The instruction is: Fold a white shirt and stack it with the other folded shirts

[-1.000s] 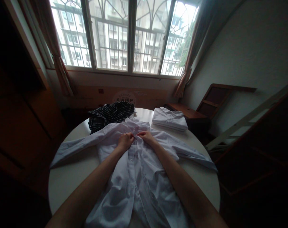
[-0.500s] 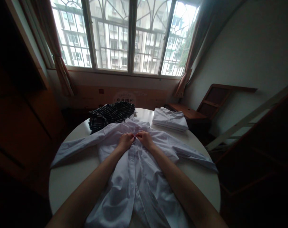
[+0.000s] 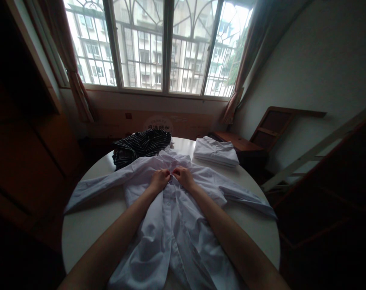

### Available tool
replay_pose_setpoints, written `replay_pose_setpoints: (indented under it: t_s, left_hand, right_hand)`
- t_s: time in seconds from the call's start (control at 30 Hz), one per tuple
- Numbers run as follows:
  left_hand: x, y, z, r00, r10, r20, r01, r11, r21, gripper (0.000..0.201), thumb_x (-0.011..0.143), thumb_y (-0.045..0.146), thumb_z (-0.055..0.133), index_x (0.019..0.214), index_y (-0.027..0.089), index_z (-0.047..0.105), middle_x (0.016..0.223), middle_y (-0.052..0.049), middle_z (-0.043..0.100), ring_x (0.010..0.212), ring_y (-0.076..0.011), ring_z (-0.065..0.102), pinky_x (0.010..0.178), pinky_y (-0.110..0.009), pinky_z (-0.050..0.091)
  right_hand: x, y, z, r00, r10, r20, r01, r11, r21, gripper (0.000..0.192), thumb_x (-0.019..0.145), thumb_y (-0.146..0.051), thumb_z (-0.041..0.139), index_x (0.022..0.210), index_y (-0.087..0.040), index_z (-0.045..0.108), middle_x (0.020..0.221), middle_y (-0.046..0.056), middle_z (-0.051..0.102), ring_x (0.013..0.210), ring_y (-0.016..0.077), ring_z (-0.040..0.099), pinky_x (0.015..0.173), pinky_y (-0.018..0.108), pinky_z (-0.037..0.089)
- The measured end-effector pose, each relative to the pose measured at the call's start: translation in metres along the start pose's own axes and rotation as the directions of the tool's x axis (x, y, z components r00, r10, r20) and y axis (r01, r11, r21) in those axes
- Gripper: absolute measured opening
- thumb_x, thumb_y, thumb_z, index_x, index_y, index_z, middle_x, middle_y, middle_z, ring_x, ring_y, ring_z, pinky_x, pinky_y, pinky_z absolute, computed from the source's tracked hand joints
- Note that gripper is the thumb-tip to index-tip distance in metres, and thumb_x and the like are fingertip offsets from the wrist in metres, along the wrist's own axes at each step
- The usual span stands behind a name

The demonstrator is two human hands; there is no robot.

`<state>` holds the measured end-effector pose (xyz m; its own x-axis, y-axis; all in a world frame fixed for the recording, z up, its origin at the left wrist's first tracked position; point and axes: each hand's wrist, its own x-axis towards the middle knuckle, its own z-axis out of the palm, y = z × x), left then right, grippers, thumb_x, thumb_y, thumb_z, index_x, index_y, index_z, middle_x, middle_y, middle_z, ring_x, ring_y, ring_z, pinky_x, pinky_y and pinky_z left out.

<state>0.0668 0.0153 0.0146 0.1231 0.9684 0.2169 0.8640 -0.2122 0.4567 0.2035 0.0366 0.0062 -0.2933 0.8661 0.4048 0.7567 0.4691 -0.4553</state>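
A white long-sleeved button shirt (image 3: 152,237) lies spread face up, its sleeves stretched out to either side. My left hand (image 3: 160,179) pinches one front edge at the upper chest, just below the collar. Close beside it, my right hand (image 3: 183,177) pinches the opposite edge, so the fingertips of both hands almost meet. Whether a button sits between the fingers is too small to make out. Below my hands the two front edges hang apart, with the lower front open.
The shirt covers much of a round white table (image 3: 89,237). Black striped cloth (image 3: 142,147) is heaped at the back left. Folded white shirts (image 3: 216,151) are stacked at the back right. Beyond stand a wooden chair (image 3: 271,127) and a barred window (image 3: 143,48).
Only the fingertips have shifted slightly at the shirt's front edges. Both arms and the shirt stay in place.
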Motion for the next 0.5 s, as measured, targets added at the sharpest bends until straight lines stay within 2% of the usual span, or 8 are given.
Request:
replay_pose_setpoints:
  t_s: [0.27, 0.5]
  left_hand:
    - [-0.001, -0.0002, -0.0002, 1.0, 0.004, 0.0, -0.004, 1.0, 0.003, 0.022, 0.077, 0.025, 0.048, 0.088, 0.019, 0.066, 0.084, -0.006, 0.068, 0.079, -0.0176, 0.06, 0.069, -0.025, 0.04]
    - [-0.0006, 0.0007, -0.0004, 1.0, 0.001, -0.008, -0.001, 1.0, -0.003, 0.023, 0.077, 0.024, 0.047, 0.086, 0.019, 0.067, 0.084, -0.006, 0.068, 0.078, -0.0178, 0.06, 0.068, -0.025, 0.04]
  right_hand:
    - [-0.0011, -0.0058, -0.0052, 0.996, -0.013, 0.092, 0.021, 0.996, -0.091, 0.012, 0.079, -0.018, 0.052, 0.082, -0.017, 0.064, 0.087, 0.005, 0.063, 0.081, 0.0141, 0.057, 0.072, 0.023, 0.04]
    - [-0.0001, -0.0077, 0.0008, 0.988, 0.045, 0.146, -0.013, 0.978, -0.21, 0.013, 0.083, -0.02, 0.047, 0.09, -0.017, 0.058, 0.094, 0.007, 0.06, 0.081, 0.016, 0.057, 0.067, 0.024, 0.038]
